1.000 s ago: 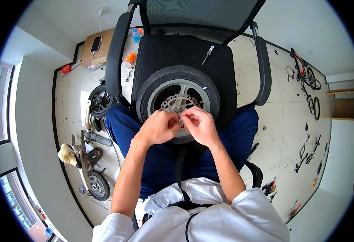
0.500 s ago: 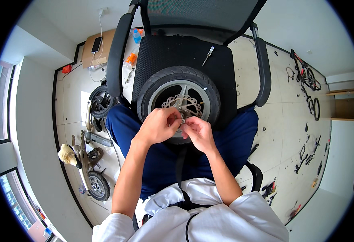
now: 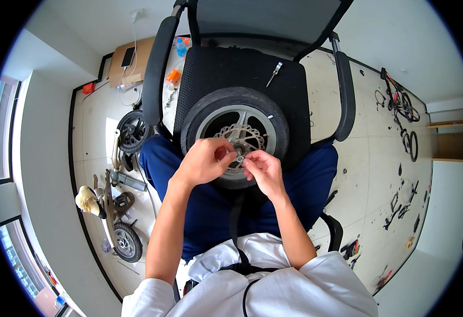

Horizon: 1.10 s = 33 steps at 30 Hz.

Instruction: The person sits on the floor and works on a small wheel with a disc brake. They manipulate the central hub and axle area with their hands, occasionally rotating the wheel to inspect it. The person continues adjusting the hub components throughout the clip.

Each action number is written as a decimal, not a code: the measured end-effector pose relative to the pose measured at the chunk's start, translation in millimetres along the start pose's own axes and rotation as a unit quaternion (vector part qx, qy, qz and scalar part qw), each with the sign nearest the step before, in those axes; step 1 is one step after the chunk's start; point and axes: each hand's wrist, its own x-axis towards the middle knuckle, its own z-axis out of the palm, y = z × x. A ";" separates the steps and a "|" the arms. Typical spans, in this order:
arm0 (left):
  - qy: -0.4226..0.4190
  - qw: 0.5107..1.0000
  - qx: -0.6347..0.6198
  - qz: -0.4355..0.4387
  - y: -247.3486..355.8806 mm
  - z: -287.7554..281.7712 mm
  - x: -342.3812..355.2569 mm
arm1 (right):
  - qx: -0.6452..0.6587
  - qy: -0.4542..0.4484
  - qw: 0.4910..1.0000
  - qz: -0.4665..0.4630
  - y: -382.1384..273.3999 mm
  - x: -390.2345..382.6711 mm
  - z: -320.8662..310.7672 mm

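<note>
A wheel with black tyre (image 3: 233, 98) and spoked grey rim lies on a black chair seat (image 3: 205, 68) between my knees. Its toothed brake disc (image 3: 252, 137) faces up around the hub (image 3: 238, 148). My left hand (image 3: 204, 165) is curled at the hub's left, fingertips pinched by it; what they hold is partly hidden. My right hand (image 3: 264, 175) pinches a small silver nut or washer (image 3: 240, 159) just below the hub centre. A silver tool (image 3: 273, 74) lies on the seat above the wheel.
Chair armrests (image 3: 343, 95) rise either side. On the floor left are a loose wheel (image 3: 132, 130), a scooter frame (image 3: 105, 208) and cardboard (image 3: 123, 53) with a phone and cables. Bottles (image 3: 181, 47) stand behind the chair; bicycles (image 3: 400, 103) and scattered parts lie right.
My right fingers have dropped slightly from the hub, so the small silver part now shows between them. My left hand has shifted slightly up and left.
</note>
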 end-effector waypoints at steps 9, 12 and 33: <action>-0.029 1.000 0.006 -0.004 -3.4 7.2 -2.3 | -0.038 -0.013 0.999 -0.029 -9.9 4.2 -0.2; -0.048 0.999 0.012 -0.015 1.1 6.6 -2.5 | -0.059 -0.009 0.998 -0.030 -13.7 4.8 0.7; -0.005 0.999 0.039 0.017 4.2 5.9 -2.8 | -0.005 -0.026 0.997 -0.066 -3.7 2.5 1.7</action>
